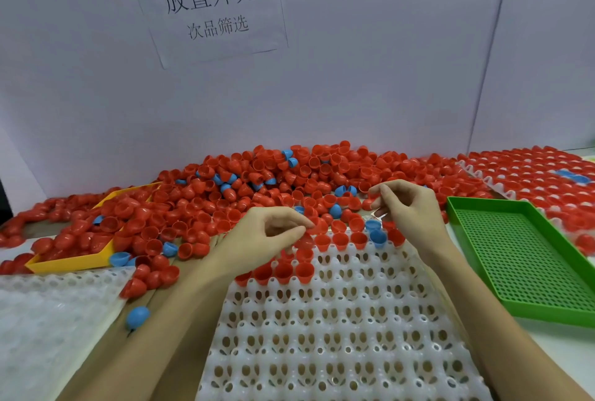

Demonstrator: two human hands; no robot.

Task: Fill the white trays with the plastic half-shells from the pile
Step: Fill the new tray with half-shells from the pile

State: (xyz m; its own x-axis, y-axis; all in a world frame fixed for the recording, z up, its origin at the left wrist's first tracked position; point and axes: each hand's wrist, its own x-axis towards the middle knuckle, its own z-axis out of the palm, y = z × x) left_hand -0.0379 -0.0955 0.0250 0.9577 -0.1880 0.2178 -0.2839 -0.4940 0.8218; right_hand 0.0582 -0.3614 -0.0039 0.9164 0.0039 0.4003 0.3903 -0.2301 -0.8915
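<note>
Three white trays: the middle tray (347, 336), a moulded plastic grid of pegs and holes, holds roughly fifteen red shells and two blue in its far rows; left tray (48, 313) bare; far-right tray (528, 175) nearly full of red with a few blue. One yellow tray (74, 260) and one green perforated tray (528, 259). Pile (273, 181): hundreds of glossy red half-shells, about fifteen blue, spread behind the trays. Paper sign (206, 4) reads "放置外壳 / 次品筛选". Left hand (260, 236) and right hand (409, 207) are over the tray's far edge, fingers loosely curled; whether either pinches a shell, cannot tell.
</note>
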